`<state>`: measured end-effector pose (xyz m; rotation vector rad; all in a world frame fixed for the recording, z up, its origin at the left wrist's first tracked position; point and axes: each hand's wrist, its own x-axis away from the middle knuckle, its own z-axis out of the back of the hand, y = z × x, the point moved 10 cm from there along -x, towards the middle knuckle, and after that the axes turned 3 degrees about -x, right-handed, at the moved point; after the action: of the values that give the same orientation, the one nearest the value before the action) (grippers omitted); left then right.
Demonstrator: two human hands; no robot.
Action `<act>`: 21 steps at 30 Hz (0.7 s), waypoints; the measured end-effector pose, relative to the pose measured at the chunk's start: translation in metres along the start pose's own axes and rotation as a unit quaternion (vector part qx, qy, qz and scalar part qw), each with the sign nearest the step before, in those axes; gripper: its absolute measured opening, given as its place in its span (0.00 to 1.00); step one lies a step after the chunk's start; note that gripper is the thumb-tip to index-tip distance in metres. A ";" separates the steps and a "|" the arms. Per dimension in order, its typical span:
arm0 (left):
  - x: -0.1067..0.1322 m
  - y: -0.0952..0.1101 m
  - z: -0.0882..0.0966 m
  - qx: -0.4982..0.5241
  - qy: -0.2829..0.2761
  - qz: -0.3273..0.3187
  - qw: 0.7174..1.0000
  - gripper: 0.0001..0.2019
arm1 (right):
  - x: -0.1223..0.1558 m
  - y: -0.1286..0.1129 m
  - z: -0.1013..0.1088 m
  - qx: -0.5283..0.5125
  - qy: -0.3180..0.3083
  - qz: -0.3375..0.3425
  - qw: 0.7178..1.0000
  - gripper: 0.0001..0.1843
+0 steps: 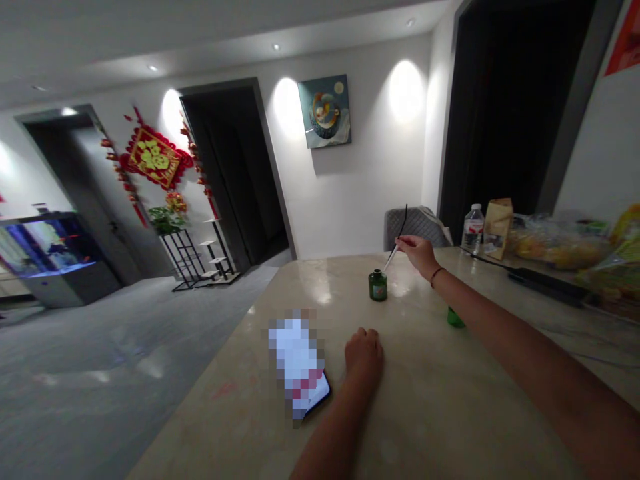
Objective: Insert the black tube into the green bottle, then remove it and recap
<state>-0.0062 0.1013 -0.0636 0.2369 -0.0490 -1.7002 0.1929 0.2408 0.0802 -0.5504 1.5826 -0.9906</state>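
My right hand [419, 253] is stretched out over the beige table [450, 413] and pinches a thin pen-like stick [400, 237], dark at its upper end and white at its tip. The tip points down toward a small green bottle [378, 285] standing just left of the hand. A green cap-like object [455, 318] lies on the table under my right forearm. My left hand [363, 351] rests on the table as a loose fist, nothing visible in it. Beside it to the left lies a phone [300, 367] with a blurred-out screen.
At the table's far right stand a water bottle [472, 230], a brown paper bag [498, 228] and plastic food bags [560, 243]. A grey chair back [415, 227] stands beyond the table. Open grey floor, a plant stand [193, 257] and a fish tank [47, 250] are to the left.
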 end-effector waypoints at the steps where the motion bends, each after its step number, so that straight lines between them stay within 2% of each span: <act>1: 0.000 0.000 0.000 0.000 0.005 0.000 1.000 0.13 | 0.003 0.003 0.001 -0.008 -0.025 -0.020 0.999 0.15; 3: -0.001 -0.001 0.001 0.000 0.015 -0.001 1.000 0.12 | 0.015 0.015 -0.003 -0.010 -0.116 -0.075 0.990 0.14; 6: -0.001 -0.001 0.002 -0.003 0.021 -0.005 1.000 0.12 | 0.049 0.044 -0.015 0.029 -0.286 -0.166 0.943 0.13; 9: -0.002 -0.001 0.002 -0.002 0.016 -0.002 1.000 0.13 | 0.079 0.072 -0.014 0.086 -0.376 -0.224 0.895 0.13; 16: 0.000 0.000 0.004 0.004 0.014 -0.006 1.000 0.14 | 0.097 0.110 -0.001 0.198 -0.367 -0.294 0.860 0.05; 21: 0.002 0.001 0.006 -0.007 0.003 -0.005 1.000 0.14 | 0.096 0.120 -0.001 0.328 -0.366 -0.221 0.842 0.08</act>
<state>-0.0062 0.0990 -0.0576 0.2335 -0.0316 -1.7091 0.1859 0.2298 -0.0733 -0.7006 0.3798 -1.3663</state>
